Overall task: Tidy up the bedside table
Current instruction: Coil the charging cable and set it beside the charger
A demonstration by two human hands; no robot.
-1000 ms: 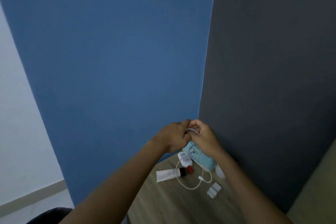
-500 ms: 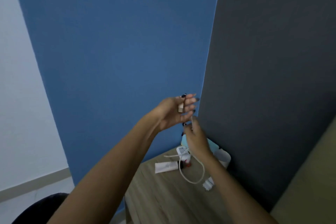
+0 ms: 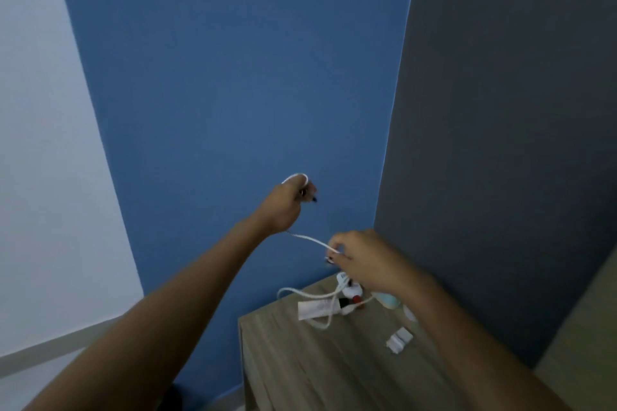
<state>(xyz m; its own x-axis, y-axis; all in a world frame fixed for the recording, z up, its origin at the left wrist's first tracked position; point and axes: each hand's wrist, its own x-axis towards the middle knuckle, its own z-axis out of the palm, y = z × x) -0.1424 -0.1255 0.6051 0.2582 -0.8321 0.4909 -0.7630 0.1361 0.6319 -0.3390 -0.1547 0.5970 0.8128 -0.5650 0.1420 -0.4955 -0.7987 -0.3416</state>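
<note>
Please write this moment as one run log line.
left hand: holds white cable end, raised | right hand: pinches cable | rest: on bedside table

The bedside table (image 3: 300,360) fills the lower centre of the frame, in the corner of 2 walls. At its far edge, a cable (image 3: 312,294) loops over a tube (image 3: 315,308); an adapter (image 3: 399,339) lies to their right.

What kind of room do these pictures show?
Probably a bedroom corner: a small wood-grain bedside table against blue and dark grey walls, holding a white cream tube and a white charging cable.
</note>
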